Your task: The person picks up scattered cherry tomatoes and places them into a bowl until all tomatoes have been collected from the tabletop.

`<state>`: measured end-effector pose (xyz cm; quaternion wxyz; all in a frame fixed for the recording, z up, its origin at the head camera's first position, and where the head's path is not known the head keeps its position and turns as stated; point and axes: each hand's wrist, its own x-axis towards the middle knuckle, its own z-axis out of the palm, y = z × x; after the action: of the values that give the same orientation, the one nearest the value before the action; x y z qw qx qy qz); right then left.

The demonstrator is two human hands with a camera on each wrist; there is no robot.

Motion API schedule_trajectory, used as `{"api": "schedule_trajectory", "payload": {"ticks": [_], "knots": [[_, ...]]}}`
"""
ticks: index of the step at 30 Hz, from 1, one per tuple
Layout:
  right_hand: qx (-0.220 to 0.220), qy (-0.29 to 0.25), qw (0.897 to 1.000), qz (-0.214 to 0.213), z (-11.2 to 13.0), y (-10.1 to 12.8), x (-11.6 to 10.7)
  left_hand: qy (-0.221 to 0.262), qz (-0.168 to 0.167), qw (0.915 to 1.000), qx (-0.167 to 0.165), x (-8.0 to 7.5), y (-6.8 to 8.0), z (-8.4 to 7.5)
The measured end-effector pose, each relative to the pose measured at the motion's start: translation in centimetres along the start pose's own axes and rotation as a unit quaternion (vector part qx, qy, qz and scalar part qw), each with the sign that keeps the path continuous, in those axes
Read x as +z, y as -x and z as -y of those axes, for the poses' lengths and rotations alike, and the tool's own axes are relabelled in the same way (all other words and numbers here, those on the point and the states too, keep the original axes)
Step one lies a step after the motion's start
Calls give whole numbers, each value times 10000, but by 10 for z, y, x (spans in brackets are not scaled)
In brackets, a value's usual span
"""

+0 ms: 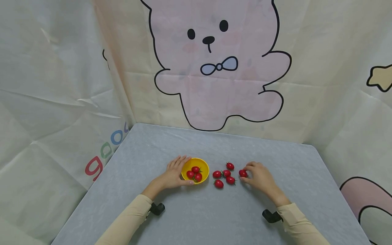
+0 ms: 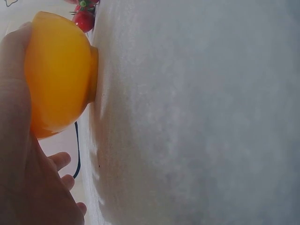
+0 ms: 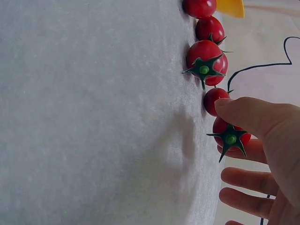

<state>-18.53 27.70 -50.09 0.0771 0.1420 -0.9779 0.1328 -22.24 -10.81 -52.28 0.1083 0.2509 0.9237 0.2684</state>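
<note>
The little red tomatoes are going into the yellow bowl (image 1: 203,177), one at a time, by the look of it. Three tomatoes in the bowl (image 1: 194,173) sit inside it now. Five more lie on the grey desk (image 1: 153,146), all on the right side of the bowl — four loose tomatoes (image 1: 224,174) close to it, and one held tomato (image 1: 243,173) farther out.

The right hand (image 1: 260,177) is working on that far one. Its thumb and a finger pinch the tomato with the green star top, while the other fingers (image 3: 248,178) are spread and loose below it. I think the pick-up is just starting. The next move needs a soft lift, then a trip over the loose ones to the bowl — no squashing.

The left hand (image 1: 174,175) rests on the desk and cups the left side of the bowl. Its fingers curl round the rim and the thumb lies along the near edge, so the bowl stays put. Both arms, in tan sleeves, reach in from the near edge of the desk.
</note>
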Motion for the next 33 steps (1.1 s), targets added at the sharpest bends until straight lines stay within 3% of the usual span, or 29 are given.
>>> {"api": "schedule_trajectory", "payload": {"ticks": [27,33], "knots": [[-36,68,9998,168,17,-19,-7,-1,8,10000,30,-1,1,-3],[-268,122,9995,90,25,-24,-6,-22,-20,10000,44,-1,1,-4]]}}
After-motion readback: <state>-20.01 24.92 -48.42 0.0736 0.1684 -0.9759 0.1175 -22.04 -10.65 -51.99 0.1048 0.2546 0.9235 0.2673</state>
